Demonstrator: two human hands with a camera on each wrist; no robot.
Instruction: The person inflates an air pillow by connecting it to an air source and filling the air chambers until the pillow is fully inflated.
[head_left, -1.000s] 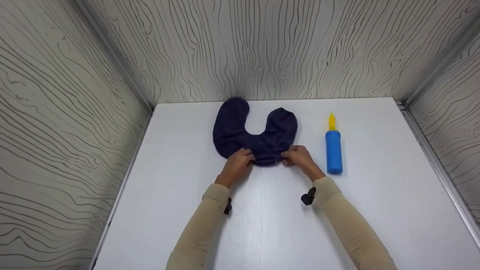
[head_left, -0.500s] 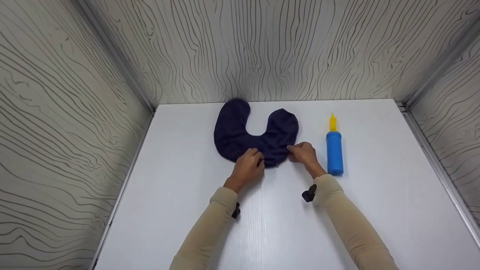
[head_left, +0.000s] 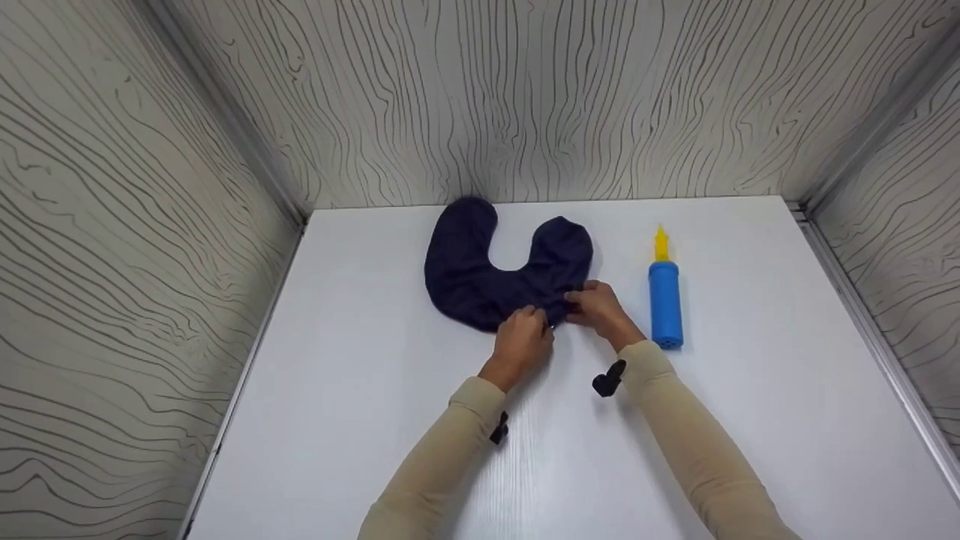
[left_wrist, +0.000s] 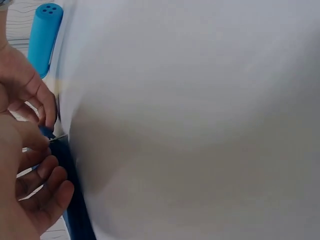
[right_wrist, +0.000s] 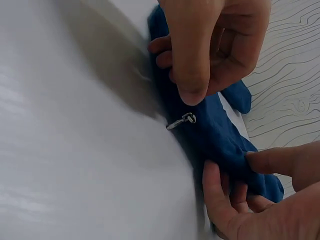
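Navy U-shaped cushion (head_left: 491, 289) opens toward the wall (head_left: 525, 112)

Its creased cloth lies flat on the white table (head_left: 360, 337), bend running crosswise. The right hand (head_left: 598, 307) pinches its near edge; whether the left hand (head_left: 520, 341) grips beside the metal zip pull (right_wrist: 187, 118) is unclear.

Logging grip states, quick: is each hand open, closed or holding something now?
Left hand: beside the zipper pull; cannot tell whether it grips anything.
Right hand: holding, pinches the navy cushion's edge.

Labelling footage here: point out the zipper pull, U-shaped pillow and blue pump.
Zipper pull (right_wrist: 177, 123): right wrist view, its metal tab.
U-shaped pillow (head_left: 491, 289): head view, middle of its curve.
Blue pump (head_left: 665, 304): head view, mid-barrel.
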